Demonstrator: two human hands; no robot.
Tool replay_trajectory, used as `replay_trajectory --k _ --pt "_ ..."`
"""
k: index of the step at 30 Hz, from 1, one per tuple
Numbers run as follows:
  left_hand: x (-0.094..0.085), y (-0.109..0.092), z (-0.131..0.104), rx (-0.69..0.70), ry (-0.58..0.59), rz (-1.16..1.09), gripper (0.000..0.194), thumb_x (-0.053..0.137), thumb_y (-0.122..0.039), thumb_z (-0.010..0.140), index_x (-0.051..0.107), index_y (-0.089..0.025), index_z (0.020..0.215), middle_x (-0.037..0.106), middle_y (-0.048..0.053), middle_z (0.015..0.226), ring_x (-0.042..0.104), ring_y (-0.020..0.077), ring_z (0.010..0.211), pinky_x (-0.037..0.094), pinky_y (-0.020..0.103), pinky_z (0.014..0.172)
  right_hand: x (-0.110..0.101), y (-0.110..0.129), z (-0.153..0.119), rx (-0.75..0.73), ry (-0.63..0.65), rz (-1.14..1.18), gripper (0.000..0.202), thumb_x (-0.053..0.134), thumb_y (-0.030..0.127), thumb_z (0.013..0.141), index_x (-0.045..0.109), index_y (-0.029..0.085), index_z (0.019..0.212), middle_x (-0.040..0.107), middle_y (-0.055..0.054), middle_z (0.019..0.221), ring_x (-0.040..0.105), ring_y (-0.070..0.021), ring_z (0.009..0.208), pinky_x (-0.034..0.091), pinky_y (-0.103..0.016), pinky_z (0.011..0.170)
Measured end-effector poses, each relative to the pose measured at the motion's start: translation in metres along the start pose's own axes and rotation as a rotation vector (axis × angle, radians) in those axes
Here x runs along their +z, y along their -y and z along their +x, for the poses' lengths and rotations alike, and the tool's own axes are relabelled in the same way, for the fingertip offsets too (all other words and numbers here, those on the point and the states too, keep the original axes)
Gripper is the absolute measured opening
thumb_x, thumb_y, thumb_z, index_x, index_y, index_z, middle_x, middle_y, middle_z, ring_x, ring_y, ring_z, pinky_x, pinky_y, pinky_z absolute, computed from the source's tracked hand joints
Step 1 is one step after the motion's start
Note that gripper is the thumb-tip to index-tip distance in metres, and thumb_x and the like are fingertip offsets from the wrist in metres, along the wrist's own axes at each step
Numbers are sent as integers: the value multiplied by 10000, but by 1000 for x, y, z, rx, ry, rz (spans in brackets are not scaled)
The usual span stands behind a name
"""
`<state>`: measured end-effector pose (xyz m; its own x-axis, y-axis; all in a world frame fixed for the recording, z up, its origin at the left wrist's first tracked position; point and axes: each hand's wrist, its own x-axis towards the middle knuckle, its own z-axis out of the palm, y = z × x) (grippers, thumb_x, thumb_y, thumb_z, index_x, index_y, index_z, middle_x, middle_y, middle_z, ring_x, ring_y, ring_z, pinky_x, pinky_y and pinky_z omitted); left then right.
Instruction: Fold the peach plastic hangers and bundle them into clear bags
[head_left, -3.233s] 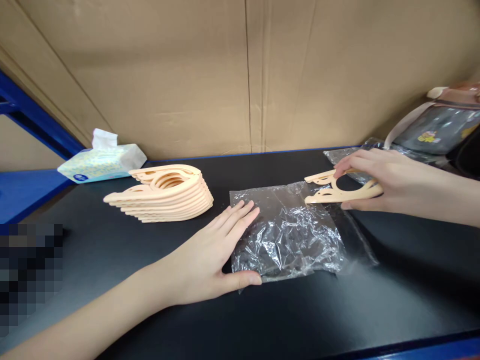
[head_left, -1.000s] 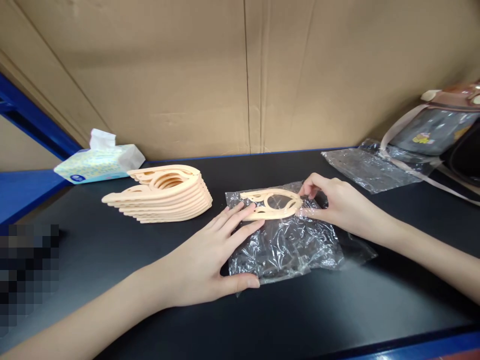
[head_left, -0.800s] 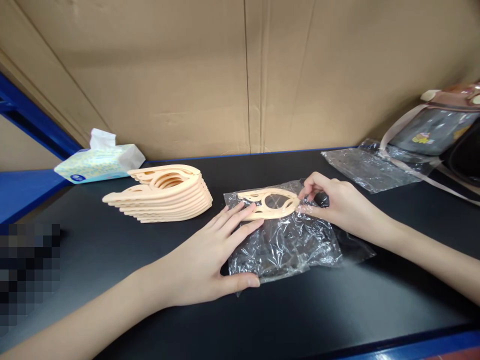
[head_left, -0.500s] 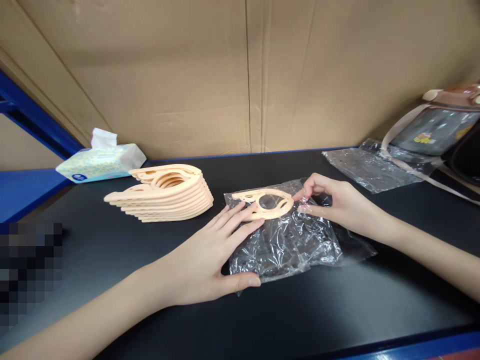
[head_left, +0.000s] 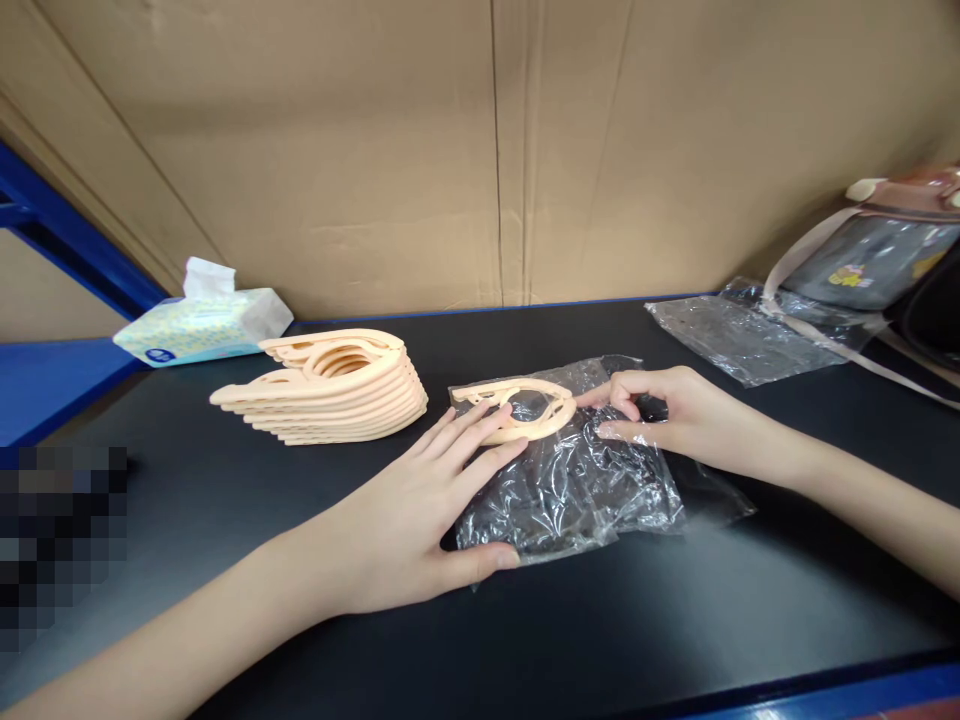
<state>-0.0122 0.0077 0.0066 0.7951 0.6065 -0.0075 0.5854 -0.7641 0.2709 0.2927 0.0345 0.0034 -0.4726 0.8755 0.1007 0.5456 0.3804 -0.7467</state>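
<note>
A peach-coloured folding hanger (head_left: 551, 422), folded up, lies flat at the upper part of a clear plastic bag (head_left: 559, 510); whether it is inside the film or on top, I cannot tell. My left hand (head_left: 420, 515) rests flat with fingers spread, its fingertips over the hanger's left end and its thumb by the bag's lower left edge. My right hand (head_left: 671, 420) holds nothing. Its index finger reaches out to the hanger's rounded right end, the thumb is apart below, and the other fingers curl. Left of them sits a neat stack of matching folded hangers (head_left: 352, 390).
A tissue pack (head_left: 206, 325) stands at the back left of the black tabletop (head_left: 637, 610). At the back right lie another clear bag (head_left: 739, 335) and a strapped bottle (head_left: 862, 265). Cardboard (head_left: 375, 160) walls off the rear, with a blue metal frame (head_left: 67, 240) on the left.
The hanger has slid a little to the left across the bag, with my right index finger following at its rounded end. My left hand has stayed almost in place.
</note>
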Motion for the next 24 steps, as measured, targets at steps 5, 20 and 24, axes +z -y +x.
replay_trajectory --k 5,20,24 --pt "-16 -4 -7 54 -65 -24 631 601 -491 979 413 -281 1543 305 75 1675 241 343 1556 286 547 1256 -6 6 -3 -37 20 -200 364 667 398 886 407 251 678 774 -13 835 742 -284 972 535 -354 737" --pt "-100 80 -69 -385 -394 246 888 552 -844 804 463 -298 1499 520 -28 1506 426 427 1414 240 640 1186 -18 10 -11 -124 -152 -759 228 482 298 925 451 255 704 608 -3 664 533 -188 571 327 -315 547" --pt "-103 89 -76 -534 -345 169 1040 553 -954 683 509 -275 1470 559 11 1491 470 388 1406 282 574 1199 -19 9 -11 -154 -189 -796 219 477 280 919 442 254 705 576 -4 645 516 -193 569 305 -316 543"
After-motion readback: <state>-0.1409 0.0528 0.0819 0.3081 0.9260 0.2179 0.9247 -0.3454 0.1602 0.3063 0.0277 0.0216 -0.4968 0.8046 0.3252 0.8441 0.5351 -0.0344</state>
